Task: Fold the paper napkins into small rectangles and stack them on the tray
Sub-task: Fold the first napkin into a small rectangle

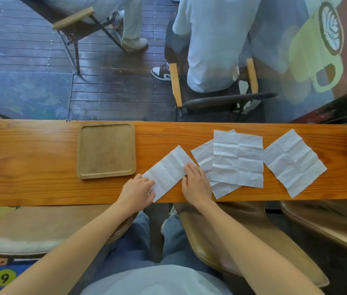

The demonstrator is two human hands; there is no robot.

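A long, narrow wooden table [29, 162] runs across the view in front of a window; behind the glass lie dark floor planks, 2 wooden chairs and the legs of seated people. The landmark here is the square wooden tray [106, 150], which sits flat near the table's far edge and holds nothing.

Just right of the tray, near its front right corner, lies a half-folded napkin [168, 172], a long white strip set at a slant with its lower end reaching the table's near edge. The left hand [138, 191] rests on the strip's lower left end, fingers curled down onto the paper and pressing it, not clenched around it. The right hand [195, 182] lies flat on the strip's right edge, fingers stretched forward and pressing down.

Further right of the tray, 2 unfolded napkins overlap: the upper napkin [238, 159] lies squarely, creased into a grid, on top of a lower napkin [203, 155] turned at an angle, whose corners show at left and below. The right hand touches that lower sheet's left side. Farthest right of the tray, apart from the pair, a single open napkin [294, 162] lies rotated like a diamond.
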